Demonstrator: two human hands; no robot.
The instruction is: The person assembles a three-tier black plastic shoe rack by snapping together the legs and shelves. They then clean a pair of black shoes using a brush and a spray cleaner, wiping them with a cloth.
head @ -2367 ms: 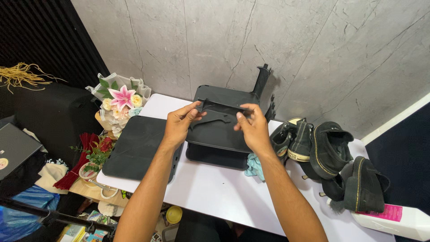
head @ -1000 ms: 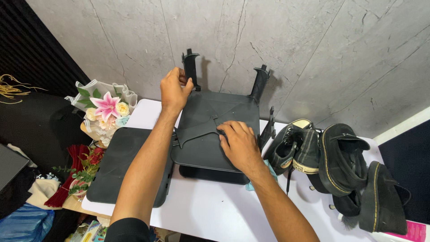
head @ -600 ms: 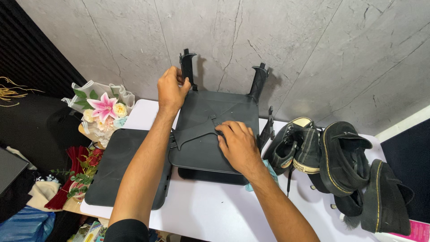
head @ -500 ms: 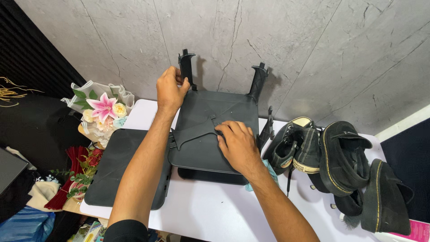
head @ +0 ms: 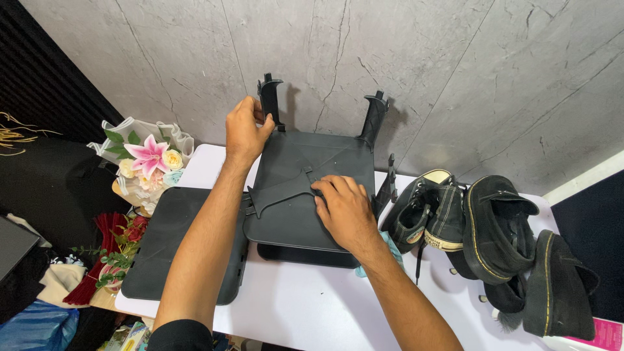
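L hand [head: 246, 130], frame center-top: fingers curled round rear-left post [head: 269, 99] of black plastic panel [head: 305, 195]. R hand [head: 346, 211], mid-frame: fingers spread flat on panel, gripping nothing. Shoes [head: 494, 240] at right.

Plastic panel [head: 305, 195] lay on bench [head: 312, 305], against wall [head: 422, 71]. Two posts [head: 270, 97] stood at panel's far corners. Second panel [head: 175, 247] lay left of first panel, touching it. Flower bouquet [head: 146, 162] left of second panel, off bench edge. Shoes [head: 481, 234] right of first panel, on bench. Left hand [head: 246, 130] at left post; right hand [head: 344, 211] flat on first panel.
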